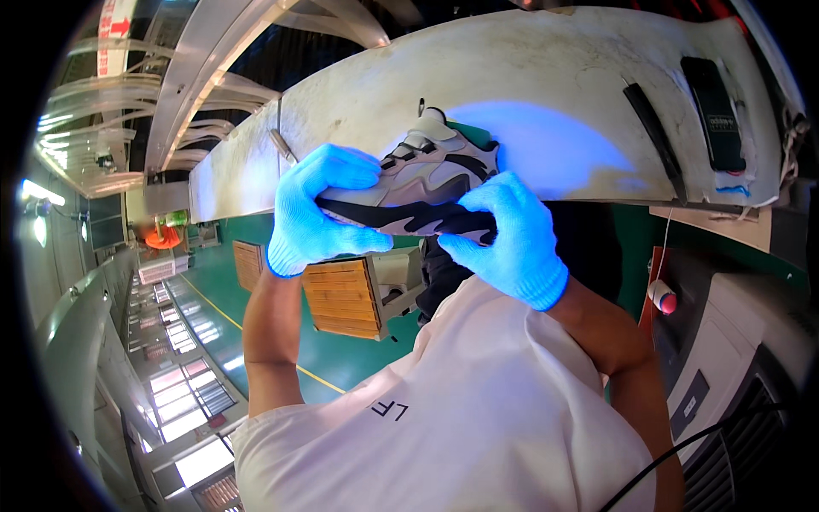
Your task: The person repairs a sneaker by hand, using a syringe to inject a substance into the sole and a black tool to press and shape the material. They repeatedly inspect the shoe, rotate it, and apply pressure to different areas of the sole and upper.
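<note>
A grey and black sneaker lies between my gloved hands at the near edge of the worktable, its black and white sole facing me. Its toe points left and its heel right; a teal patch shows at the collar. My left hand is wrapped round the toe, fingers over the upper and thumb under the sole. My right hand grips the heel end, fingers over the side and thumb against the sole. Both gloves glow bright blue under a blue-violet light that falls on the table behind the shoe.
The pale, scuffed worktable curves across the top. At its right lie a black pen-like tool and a dark phone-like slab. A small light-coloured tool lies left. Below stands a wood-topped cart; a grey machine is at right.
</note>
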The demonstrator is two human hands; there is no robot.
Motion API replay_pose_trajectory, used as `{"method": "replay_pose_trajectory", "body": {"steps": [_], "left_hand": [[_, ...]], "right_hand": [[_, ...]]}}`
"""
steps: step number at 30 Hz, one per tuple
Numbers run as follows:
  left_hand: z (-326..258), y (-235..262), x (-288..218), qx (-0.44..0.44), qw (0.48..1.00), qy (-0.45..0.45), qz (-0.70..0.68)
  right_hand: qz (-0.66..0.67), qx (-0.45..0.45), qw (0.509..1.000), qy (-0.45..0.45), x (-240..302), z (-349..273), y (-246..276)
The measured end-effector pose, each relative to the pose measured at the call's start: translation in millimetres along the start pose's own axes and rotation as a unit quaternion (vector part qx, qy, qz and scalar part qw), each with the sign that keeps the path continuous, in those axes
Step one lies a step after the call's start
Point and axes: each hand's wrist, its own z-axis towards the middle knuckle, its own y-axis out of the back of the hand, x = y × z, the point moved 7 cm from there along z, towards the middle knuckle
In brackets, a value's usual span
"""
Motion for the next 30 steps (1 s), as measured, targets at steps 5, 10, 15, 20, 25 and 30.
{"method": "replay_pose_trajectory", "body": {"steps": [5, 10, 15, 20, 25, 30], "left_hand": [[-11, 3, 27, -0.001, 0.986, 0.067, -0.153], [-13, -6, 43, 0.037, 0.925, 0.291, -0.241], [-4, -13, 41, 0.212, 0.873, 0.39, -0.203], [23, -25, 24, 0.303, 0.879, 0.367, -0.009], [22, -30, 33, 0.291, 0.882, 0.371, 0.002], [19, -32, 37, 0.278, 0.886, 0.37, -0.027]], "right_hand": [[0.003, -0.026, 1.0, 0.013, -1, 5, -8], [0.006, -0.01, 1.0, 0.01, -2, 7, -17], [-0.057, 0.023, 0.998, 0.012, 8, 11, -17], [-0.056, 0.014, 0.998, 0.021, 8, 10, -20], [-0.03, 0.01, 0.999, -0.009, 8, 8, -20], [-0.097, -0.003, 0.995, 0.025, 14, 6, -19]]}}
